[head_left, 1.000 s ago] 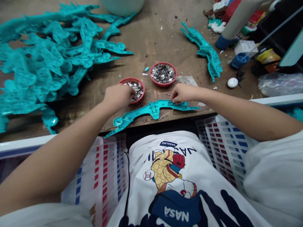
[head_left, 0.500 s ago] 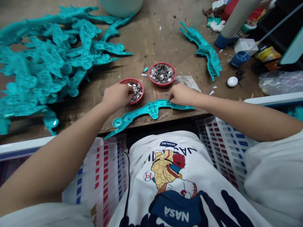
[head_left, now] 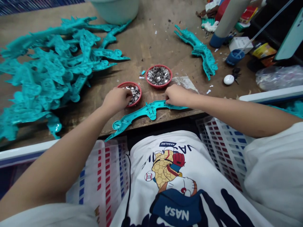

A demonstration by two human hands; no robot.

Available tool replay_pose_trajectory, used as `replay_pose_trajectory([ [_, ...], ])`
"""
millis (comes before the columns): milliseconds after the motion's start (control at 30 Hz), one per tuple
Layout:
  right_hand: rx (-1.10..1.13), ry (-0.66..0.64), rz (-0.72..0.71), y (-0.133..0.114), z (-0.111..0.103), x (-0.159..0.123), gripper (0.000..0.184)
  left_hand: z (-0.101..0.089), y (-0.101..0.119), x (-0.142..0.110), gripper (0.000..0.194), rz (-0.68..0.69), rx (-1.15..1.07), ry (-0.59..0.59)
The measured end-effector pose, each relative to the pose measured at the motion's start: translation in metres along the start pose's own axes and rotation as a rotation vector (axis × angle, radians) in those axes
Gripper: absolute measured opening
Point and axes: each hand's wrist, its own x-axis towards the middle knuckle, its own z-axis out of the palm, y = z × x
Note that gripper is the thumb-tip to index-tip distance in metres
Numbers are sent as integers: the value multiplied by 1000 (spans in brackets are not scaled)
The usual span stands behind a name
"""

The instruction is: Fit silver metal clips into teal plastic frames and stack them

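A long curved teal plastic part (head_left: 151, 111) lies along the table's front edge, its left tip sticking out past the edge. My right hand (head_left: 177, 95) is closed over this part's right half, fingertips down on or just above it; whatever they pinch is hidden. At the near red basket (head_left: 140, 94), which holds small shiny metal pieces (head_left: 133, 91), my left hand (head_left: 116, 100) has its fingers bent together over the pieces. What is between those fingers cannot be made out. Behind stands a second red basket (head_left: 147, 82), full of similar metal pieces (head_left: 159, 75).
A large heap of teal parts (head_left: 59, 60) covers the table's left side. More teal parts (head_left: 200, 49) lie stacked at the right. Beyond them are a blue cup (head_left: 234, 58), a white egg-shaped object (head_left: 228, 79) and a plastic bag (head_left: 279, 78). A pale tub (head_left: 115, 11) stands at the back.
The view has shifted slightly. My right fingertips have come down closer onto the teal part, and a small piece seen at them before is now hidden. My left hand stays at the near basket.
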Motion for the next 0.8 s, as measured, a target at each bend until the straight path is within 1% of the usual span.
replay_pose_trajectory([
  [167, -64, -22, -20, -5, -2, -5, 29, -2, -6, 2, 48, 7, -52, 39],
  [300, -122, -42, -55, -9, -2, -10, 29, -3, -11, 6, 47, -36, -201, 73],
  [367, -123, -34, -52, -10, -1, -11, 30, -3, -12, 7, 47, -72, -350, 79],
  [467, -107, -24, -41, -10, 0, -10, 31, -3, -10, 6, 48, -123, -662, 62],
  [600, -105, -23, -62, -9, 1, -8, 32, -5, -1, 0, 42, -126, -1027, 90],
  [700, -105, -37, -53, -8, 1, -7, 31, -7, 4, -5, 37, -104, -1210, 110],
  [800, -89, -47, -44, -5, -1, -5, 29, -7, 6, -7, 36, -89, -1296, 120],
])
